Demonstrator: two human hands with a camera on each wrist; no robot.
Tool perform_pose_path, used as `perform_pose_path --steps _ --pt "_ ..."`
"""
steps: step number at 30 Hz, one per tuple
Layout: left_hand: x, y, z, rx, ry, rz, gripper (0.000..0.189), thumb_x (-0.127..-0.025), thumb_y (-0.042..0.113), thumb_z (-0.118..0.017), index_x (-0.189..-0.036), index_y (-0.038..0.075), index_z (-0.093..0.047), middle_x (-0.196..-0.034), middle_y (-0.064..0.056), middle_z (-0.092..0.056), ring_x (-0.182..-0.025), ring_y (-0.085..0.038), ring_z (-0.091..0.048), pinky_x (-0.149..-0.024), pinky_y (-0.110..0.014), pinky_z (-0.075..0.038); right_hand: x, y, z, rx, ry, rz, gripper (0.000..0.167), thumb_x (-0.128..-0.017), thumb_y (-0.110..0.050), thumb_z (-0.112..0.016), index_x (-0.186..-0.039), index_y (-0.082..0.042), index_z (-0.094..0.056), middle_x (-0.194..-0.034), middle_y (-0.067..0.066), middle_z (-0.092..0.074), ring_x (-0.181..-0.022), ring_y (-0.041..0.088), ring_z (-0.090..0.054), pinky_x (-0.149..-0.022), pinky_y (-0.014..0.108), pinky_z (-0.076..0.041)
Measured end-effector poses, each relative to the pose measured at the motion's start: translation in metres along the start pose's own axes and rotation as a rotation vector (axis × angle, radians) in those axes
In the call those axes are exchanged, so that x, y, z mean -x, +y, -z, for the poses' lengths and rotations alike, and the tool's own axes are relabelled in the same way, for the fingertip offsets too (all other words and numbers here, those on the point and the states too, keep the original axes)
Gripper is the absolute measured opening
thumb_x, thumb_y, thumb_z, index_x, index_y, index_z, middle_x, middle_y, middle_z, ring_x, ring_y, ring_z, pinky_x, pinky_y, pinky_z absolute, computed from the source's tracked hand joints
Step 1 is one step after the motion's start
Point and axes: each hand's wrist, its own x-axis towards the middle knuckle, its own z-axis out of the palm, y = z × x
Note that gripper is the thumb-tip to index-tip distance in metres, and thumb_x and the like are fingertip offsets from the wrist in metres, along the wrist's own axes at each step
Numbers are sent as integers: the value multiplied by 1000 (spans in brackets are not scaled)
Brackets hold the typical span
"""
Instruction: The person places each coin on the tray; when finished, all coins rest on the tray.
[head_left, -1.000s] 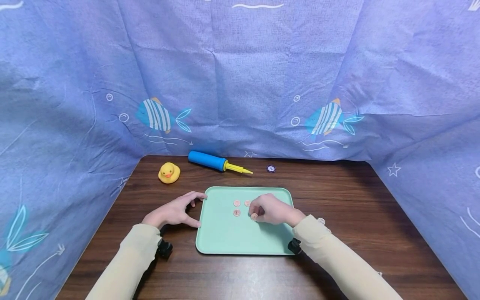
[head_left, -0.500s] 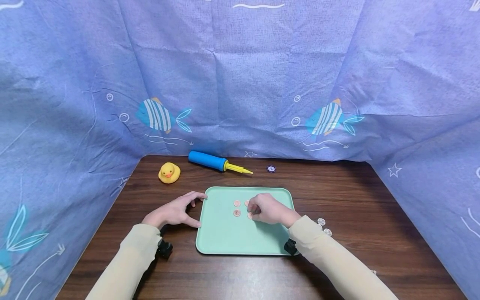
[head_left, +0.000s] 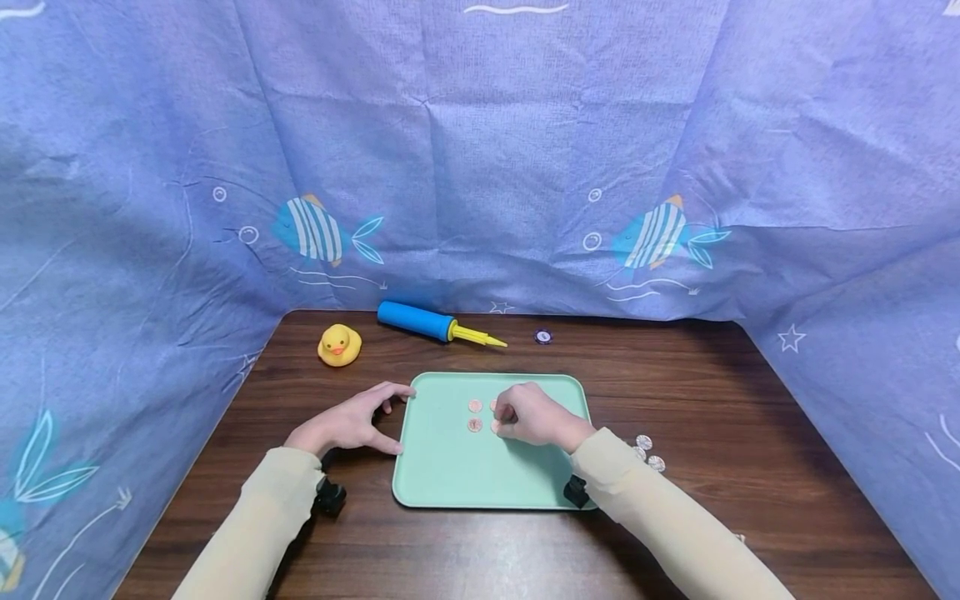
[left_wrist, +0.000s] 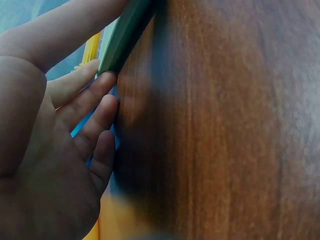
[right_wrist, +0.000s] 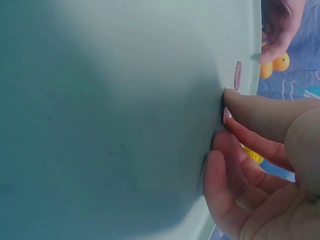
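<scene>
A mint-green tray (head_left: 450, 483) lies on the table. On it are copper-coloured coins: one at the back left (head_left: 476, 406), one in front of it (head_left: 475, 425), and one partly hidden behind my right hand (head_left: 534, 415). Thumb and fingers of that hand pinch another copper-coloured coin (right_wrist: 226, 115), low against the tray surface, to the right of the front coin. My left hand (head_left: 347, 422) rests at the tray's left rim, thumb and index finger spread along it and touching it. In the left wrist view its other fingers are loosely bent beside the tray edge (left_wrist: 119, 45).
Several silvery coins (head_left: 656, 463) lie right of the tray near the right sleeve. Behind the tray are a yellow rubber duck (head_left: 339, 345), a blue and yellow hand pump (head_left: 416, 321) and a dark poker chip (head_left: 542, 337). A blue fish-print cloth (head_left: 495, 167) hangs behind the table.
My right hand has slid slightly left with the pinched coin, lining it up beside the front coin. More silvery coins show past the sleeve. My left hand stays put.
</scene>
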Motion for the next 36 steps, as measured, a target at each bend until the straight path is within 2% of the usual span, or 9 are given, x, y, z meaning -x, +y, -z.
perform_pose_path --steps 3,13,18,25,36 --pt "-1 0 0 12 1 6 89 -83 33 -92 -156 14 -45 -148 -11 -50 -121 -30 -49 -101 -52 -43 0 0 -1 2 4 -5 16 -92 -4 -79 -80 -9 -70 -73 -1 -61 -65 9 -38 -65 27 -39" --pt "-1 -1 0 5 1 12 88 -83 35 -91 -156 16 -45 -148 -9 -49 -121 -29 -49 -101 -52 -43 -1 0 -2 22 6 -14 10 -93 -6 -80 -86 -9 -73 -76 -2 -63 -68 10 -44 -67 28 -43" --pt "-1 -3 -1 0 -2 11 88 -84 35 -91 -156 15 -45 -148 -10 -49 -121 -29 -49 -102 -52 -42 3 2 3 12 1 -38 7 -94 -12 -80 -91 -9 -75 -78 -4 -63 -69 10 -48 -68 28 -45" --pt "-1 -1 0 3 -2 11 89 -84 35 -91 -156 15 -45 -149 -10 -49 -121 -29 -48 -101 -52 -43 21 15 22 43 41 -34 10 -91 -11 -81 -100 -7 -78 -91 1 -73 -83 13 -67 -78 32 -55" --pt "-1 -2 -1 -11 -5 23 91 -83 40 -91 -157 17 -44 -149 -7 -49 -122 -27 -49 -102 -49 -43 58 46 51 28 97 -113 9 -91 -10 -81 -97 -6 -77 -87 -2 -72 -78 10 -66 -70 30 -55"
